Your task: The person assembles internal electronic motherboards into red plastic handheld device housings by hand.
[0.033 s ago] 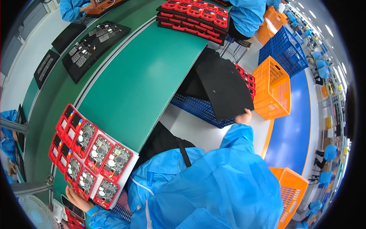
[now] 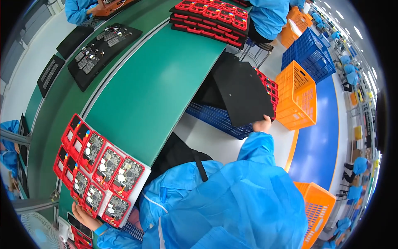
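My right hand (image 2: 262, 124) is closed on the near corner of a flat black board (image 2: 244, 93). Beneath that board are more black boards and a blue plastic crate (image 2: 215, 118), mostly covered. At the lower left, my left hand (image 2: 86, 218) has its fingers stretched out against the edge of a group of red frames (image 2: 94, 195). Several of these frames hold green-grey circuit boards (image 2: 108, 163) with round white discs. They lie on a pale tray (image 2: 144, 176) at the edge of the green table (image 2: 153, 79).
Stacked black trays of red frames (image 2: 207, 25) stand at the table's far end, near a person in blue (image 2: 269, 16). Orange crates (image 2: 296, 97) and a blue crate (image 2: 309, 56) are at right. A phone (image 2: 81, 226) lies by my left hand. Across the rail is a black mat (image 2: 99, 56) with parts.
My right hand has shifted slightly up and left, and the near corner of the black board has moved with it. My left hand looks almost unmoved.
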The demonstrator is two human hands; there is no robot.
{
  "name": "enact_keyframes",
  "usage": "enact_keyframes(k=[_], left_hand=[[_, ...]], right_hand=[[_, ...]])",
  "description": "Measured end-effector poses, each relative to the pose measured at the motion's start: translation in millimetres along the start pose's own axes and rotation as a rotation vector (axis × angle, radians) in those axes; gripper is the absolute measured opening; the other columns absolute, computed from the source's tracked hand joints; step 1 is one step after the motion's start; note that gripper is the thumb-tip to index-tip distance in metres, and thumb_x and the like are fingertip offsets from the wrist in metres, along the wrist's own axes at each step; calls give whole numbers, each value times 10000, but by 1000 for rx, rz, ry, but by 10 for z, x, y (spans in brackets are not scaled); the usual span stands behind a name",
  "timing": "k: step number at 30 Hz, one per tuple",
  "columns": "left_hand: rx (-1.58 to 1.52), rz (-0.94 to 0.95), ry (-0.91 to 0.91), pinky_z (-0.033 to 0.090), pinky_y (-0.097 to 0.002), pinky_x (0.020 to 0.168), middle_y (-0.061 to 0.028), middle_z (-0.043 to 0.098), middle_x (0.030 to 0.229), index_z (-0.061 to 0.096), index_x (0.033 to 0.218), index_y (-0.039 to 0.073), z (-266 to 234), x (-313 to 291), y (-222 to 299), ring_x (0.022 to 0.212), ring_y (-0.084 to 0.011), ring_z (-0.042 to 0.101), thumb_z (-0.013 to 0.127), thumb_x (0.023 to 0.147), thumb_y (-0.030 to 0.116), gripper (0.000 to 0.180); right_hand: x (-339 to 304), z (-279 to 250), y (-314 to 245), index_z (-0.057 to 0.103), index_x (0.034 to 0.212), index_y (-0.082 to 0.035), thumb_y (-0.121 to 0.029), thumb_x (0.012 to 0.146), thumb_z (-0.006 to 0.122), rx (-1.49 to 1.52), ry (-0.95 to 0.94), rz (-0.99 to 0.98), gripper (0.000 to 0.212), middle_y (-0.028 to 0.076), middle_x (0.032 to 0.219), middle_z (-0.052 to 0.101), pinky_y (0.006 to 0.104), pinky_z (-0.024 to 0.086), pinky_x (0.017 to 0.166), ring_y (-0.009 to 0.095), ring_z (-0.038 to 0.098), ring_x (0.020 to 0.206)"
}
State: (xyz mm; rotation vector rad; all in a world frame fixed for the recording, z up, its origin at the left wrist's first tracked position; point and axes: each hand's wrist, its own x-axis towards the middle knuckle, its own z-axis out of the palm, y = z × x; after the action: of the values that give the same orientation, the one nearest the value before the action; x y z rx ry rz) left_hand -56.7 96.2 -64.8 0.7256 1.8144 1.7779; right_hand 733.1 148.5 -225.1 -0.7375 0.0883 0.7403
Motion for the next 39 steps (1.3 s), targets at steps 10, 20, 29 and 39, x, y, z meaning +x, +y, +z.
enact_keyframes(k=[10, 20, 29, 39], left_hand=[[-8, 71, 99, 468, -200, 734, 1, 606, 993, 553, 1277, 72, -81, -27, -123, 876, -69, 580, 542, 1034, 205, 277], [-97, 23, 135, 277, -136, 489, 81, 547, 765, 576, 1155, 86, 24, -21, -96, 583, 30, 410, 519, 1028, 119, 142], [-68, 58, 63, 394, -158, 577, 28, 579, 828, 556, 1167, 65, -4, -60, -130, 665, -21, 504, 530, 1027, 121, 153], [-83, -8, 110, 347, -180, 553, 28, 555, 800, 541, 1143, 43, -1, -97, -79, 647, -22, 477, 544, 997, 62, 147]], right_hand=[[-102, 657, 1147, 505, 1330, -70, -308, 865, 699, -623, 606, 43, 557, 142, 1275, 562, 457, 449, 986, 306, 549, 1140], [-1818, 3730, 2251, 587, 1269, 7, -183, 1010, 559, -588, -979, 9, 323, 122, 1086, 667, 335, 560, 813, 203, 655, 975], [-1265, 4438, 4062, 105, 1560, -48, -155, 947, 620, -400, -757, 386, 808, 218, 1367, 436, 492, 600, 820, 335, 569, 1144], [-1014, 4641, 4121, 424, 1375, 41, -197, 954, 626, -396, -675, 443, 524, 183, 1238, 535, 440, 578, 770, 273, 621, 1021]])
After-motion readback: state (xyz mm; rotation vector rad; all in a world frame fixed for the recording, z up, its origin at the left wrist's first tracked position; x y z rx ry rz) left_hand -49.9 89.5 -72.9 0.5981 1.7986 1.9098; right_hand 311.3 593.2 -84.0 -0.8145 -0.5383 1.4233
